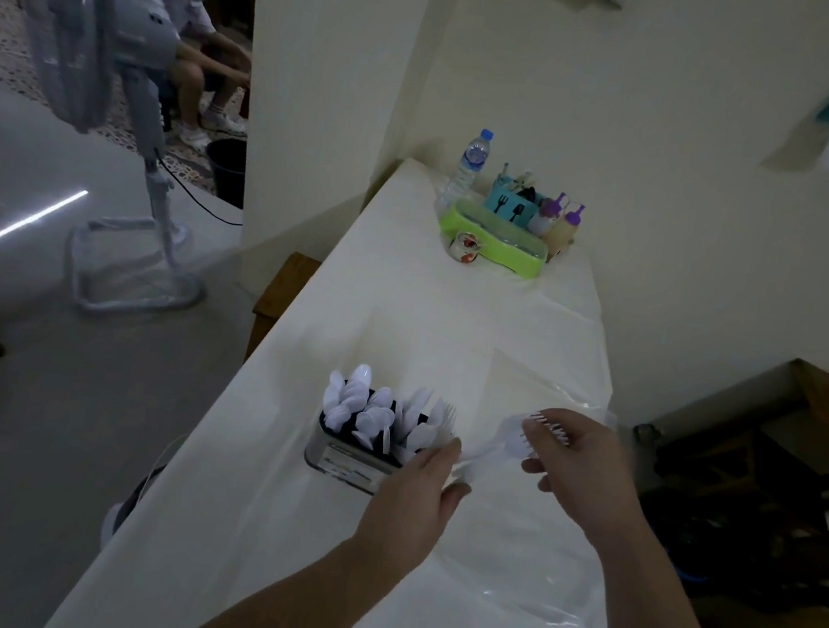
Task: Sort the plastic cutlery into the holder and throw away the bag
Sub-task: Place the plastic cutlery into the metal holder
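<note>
— Left hand [415, 489]? 
— Curled at the holder's near right corner, fingertips pinching the handle end of some white plastic forks [501, 440], or so it looked. Blurred, hard to count.

— And the right hand [573, 466]?
— Just beyond and to the right of the left one, fingers bent round the tine end of the same bunch, tines poking out above the knuckles. Held between both hands, then, clear of the worktop [452, 328].

— Holder [352, 454]?
— Directly ahead of the left hand, touching or nearly touching its fingertips. Already crowded: spoons [356, 400] towards the far left, forks [429, 416] nearer the hands.

— The bag [527, 574]?
— Clear, crumpled, lying flat on the worktop under and to the right of the right forearm. Apparently emptied, though hard to be sure through the glare.

— Handling?
— Probably very light, stiff but snappable at the neck; slick against each other, likely to fan out or slip. Best pinched low on the handles, tines up. Bag limp and slippery; better gathered into a fist than lifted by an edge.
</note>
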{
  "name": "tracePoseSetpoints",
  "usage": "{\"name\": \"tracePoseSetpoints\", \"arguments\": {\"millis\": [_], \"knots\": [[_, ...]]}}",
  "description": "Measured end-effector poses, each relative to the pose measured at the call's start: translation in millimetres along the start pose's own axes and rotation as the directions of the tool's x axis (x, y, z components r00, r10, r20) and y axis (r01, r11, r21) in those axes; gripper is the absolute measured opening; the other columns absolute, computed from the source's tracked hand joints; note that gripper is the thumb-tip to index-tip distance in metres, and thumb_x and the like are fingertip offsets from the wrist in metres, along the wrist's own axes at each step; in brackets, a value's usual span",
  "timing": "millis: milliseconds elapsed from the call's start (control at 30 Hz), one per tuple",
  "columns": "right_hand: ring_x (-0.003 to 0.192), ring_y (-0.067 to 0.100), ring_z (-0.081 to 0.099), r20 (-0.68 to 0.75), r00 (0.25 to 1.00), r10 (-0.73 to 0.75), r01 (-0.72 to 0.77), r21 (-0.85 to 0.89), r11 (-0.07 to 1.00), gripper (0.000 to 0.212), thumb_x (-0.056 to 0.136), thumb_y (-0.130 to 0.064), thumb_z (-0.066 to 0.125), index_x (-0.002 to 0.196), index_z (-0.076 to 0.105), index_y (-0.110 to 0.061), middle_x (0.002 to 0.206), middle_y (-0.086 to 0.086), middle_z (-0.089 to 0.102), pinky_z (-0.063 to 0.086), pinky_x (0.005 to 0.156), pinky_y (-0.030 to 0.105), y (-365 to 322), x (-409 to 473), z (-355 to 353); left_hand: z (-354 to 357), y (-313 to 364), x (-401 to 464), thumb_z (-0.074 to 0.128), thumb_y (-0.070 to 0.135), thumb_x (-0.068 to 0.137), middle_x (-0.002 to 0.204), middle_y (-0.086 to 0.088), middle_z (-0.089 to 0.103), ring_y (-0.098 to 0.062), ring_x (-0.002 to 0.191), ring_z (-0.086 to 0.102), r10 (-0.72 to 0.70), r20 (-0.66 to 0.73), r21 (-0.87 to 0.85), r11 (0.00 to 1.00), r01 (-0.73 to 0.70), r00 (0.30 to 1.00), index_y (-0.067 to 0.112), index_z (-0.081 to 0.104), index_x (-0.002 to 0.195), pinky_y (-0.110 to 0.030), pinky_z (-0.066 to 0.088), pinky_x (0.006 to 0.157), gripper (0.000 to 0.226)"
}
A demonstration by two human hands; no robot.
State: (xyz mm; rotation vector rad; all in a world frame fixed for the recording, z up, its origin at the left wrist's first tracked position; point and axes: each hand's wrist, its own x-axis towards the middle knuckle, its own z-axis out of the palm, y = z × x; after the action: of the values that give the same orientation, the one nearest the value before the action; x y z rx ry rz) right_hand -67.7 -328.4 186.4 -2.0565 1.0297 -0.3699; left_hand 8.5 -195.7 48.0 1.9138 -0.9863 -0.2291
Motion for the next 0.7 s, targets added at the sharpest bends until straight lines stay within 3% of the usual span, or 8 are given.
{"name": "tracePoseSetpoints", "arguments": {"millis": [100,267,367,433,533,700], "knots": [[0.059,0.018,0.071,-0.04,0.999,-0.013,0.015,0.05,0.999,0.012,0.091,-0.02,0.063,0.082,0.072,-0.021,0.07,0.003,0.072,0.056,0.053,0.03,1.0,0.9,5.0,6.4,-1.2,8.3,0.058,0.031,0.095,0.112,-0.003,0.069,-0.02,0.099,0.065,0.001,-0.028,-0.029,1.0,-0.002,1.0,0.017,0.056,0.13,-0.033,0.054,0.083,0.038],[0.06,0.015,0.071,-0.061,0.998,-0.014,0.022,0.139,0.99,0.012,0.094,-0.017,0.06,0.087,0.07,-0.018,0.075,0.005,0.072,0.056,0.054,0.024,4.6,3.3,15.6,2.8,-7.3,25.6,0.059,0.021,0.092,0.085,0.002,0.065,-0.014,0.078,0.059,-0.035,-0.052,-0.033,0.999,0.033,0.998,0.016,0.064,0.096,-0.029,0.048,0.069,0.008],[0.06,0.013,0.07,-0.042,0.999,-0.013,0.019,0.145,0.989,0.013,0.095,-0.015,0.058,0.089,0.07,-0.015,0.075,0.005,0.072,0.055,0.053,0.02,8.8,7.4,23.6,-2.0,-11.3,28.2,0.058,0.017,0.092,0.067,0.01,0.054,-0.01,0.063,0.049,-0.074,-0.041,-0.029,0.997,0.073,0.996,0.019,0.058,0.078,-0.026,0.037,0.059,0.014],[0.06,0.012,0.069,-0.026,0.999,-0.026,0.029,0.125,0.992,0.012,0.094,-0.014,0.059,0.089,0.07,-0.016,0.075,0.007,0.072,0.055,0.053,0.02,13.6,10.8,30.7,-3.5,-15.5,27.2,0.057,0.021,0.093,0.065,0.006,0.056,-0.012,0.061,0.049,-0.098,-0.009,0.029,0.995,0.098,0.995,0.021,0.058,0.079,-0.025,0.034,0.056,0.014],[0.064,0.014,0.07,0.012,1.0,-0.024,0.023,0.08,0.997,0.013,0.092,-0.017,0.062,0.085,0.07,-0.025,0.077,0.004,0.072,0.057,0.058,0.025,21.7,14.4,41.6,-3.6,-22.7,26.0,0.051,0.036,0.097,0.076,0.0,0.068,-0.019,0.069,0.062,-0.158,0.057,0.131,0.98,0.149,0.986,0.022,0.063,0.088,-0.028,0.045,0.056,0.02],[0.074,0.015,0.071,0.064,0.996,-0.054,0.061,-0.11,0.992,0.011,0.09,-0.027,0.064,0.098,0.071,-0.029,0.082,-0.004,0.074,0.059,0.079,0.039,33.7,19.6,56.9,1.2,-26.7,28.7,0.04,0.045,0.1,0.081,-0.003,0.07,-0.022,0.076,0.066,-0.18,0.118,0.297,0.945,0.138,0.977,0.02,0.062,0.087,-0.03,0.047,0.058,0.035]]}}
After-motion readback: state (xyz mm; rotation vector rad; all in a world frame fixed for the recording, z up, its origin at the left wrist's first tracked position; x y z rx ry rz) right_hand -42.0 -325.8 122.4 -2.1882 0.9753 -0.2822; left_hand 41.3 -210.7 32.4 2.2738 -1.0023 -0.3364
